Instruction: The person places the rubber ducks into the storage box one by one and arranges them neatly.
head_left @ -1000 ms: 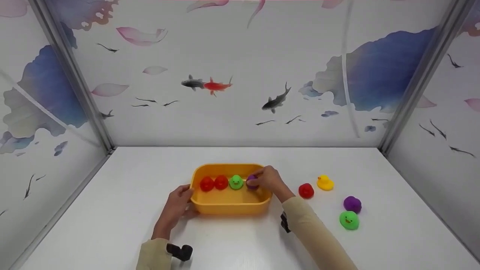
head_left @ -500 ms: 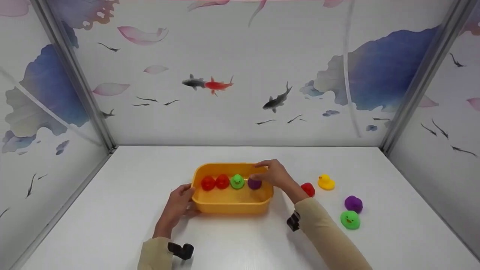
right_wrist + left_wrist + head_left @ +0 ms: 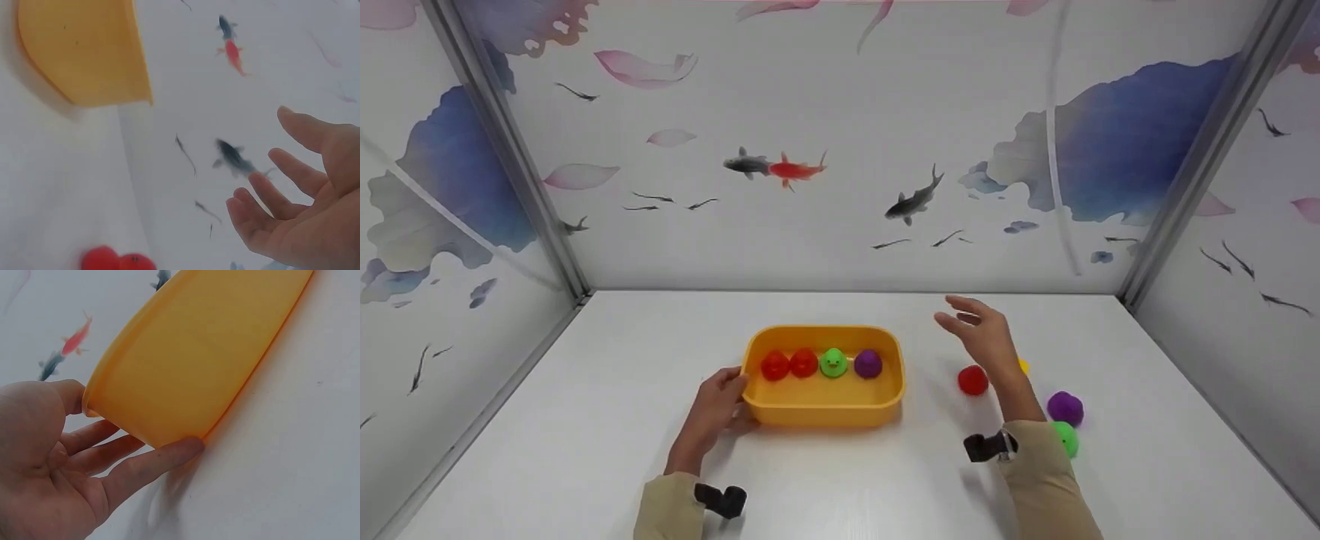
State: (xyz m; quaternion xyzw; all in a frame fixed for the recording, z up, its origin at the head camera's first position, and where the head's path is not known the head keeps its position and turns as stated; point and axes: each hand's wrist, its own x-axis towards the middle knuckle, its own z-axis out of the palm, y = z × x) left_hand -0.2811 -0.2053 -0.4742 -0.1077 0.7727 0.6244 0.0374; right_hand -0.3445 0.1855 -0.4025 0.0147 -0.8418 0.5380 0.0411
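Note:
My left hand (image 3: 718, 405) holds the left end of a yellow plastic bin (image 3: 825, 417). In the left wrist view its thumb is at the rim and its fingers lie against the wall and lower edge. Inside the bin sit two red rubber ducks (image 3: 775, 366), a green rubber duck (image 3: 833, 364) and a purple rubber duck (image 3: 868, 364), in a row. To the right of the bin, my right hand (image 3: 984, 336) is raised with nothing in it, its fingers loosely spread and bent. Just below it lies another red rubber duck (image 3: 973, 380) on the table.
A yellow duck (image 3: 1024, 366) is mostly hidden behind the right wrist. Farther right lie a purple duck (image 3: 1066, 409) and a green duck (image 3: 1066, 440), the latter partly covered by the sleeve (image 3: 1042, 472). Printed panels (image 3: 840, 247) enclose the white table (image 3: 660, 322).
My right hand has let go of the purple duck, leaving it in the bin, and moved out to the right and up. My left hand stays on the bin.

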